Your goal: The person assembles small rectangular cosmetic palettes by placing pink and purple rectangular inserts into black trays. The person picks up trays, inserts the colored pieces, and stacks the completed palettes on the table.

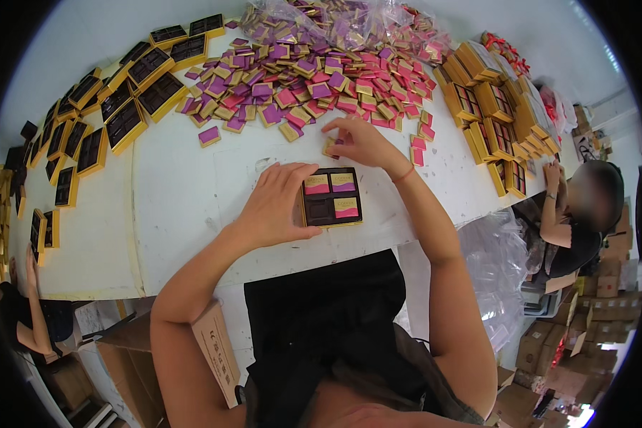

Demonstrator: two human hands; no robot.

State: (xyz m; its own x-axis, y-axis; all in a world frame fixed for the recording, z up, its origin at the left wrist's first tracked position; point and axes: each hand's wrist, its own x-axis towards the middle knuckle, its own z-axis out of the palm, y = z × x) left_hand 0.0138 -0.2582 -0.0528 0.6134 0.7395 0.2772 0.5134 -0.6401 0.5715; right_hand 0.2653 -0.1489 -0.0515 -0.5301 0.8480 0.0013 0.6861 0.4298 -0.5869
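A small gold box with a dark tray (319, 208) lies on the white table near its front edge. Three of its compartments hold foil-wrapped chocolate squares (342, 182) in gold with pink or purple; the lower left compartment holds none. My left hand (274, 203) grips the box from the left, fingers along its far side and thumb at the near corner. Just beyond the box, my right hand (364, 143) pinches a gold-wrapped chocolate square (330, 148), partly hidden by the fingers. A large heap of purple, pink and gold chocolate squares (314, 85) spreads behind my hands.
Gold boxes with bare dark trays (125, 118) crowd the table's left side. Stacked filled boxes (499, 100) stand at right. A clear plastic bag (321, 21) lies over the heap's back. Co-workers' arms show at left (32, 292) and right (553, 207). Cardboard boxes (542, 342) stand below.
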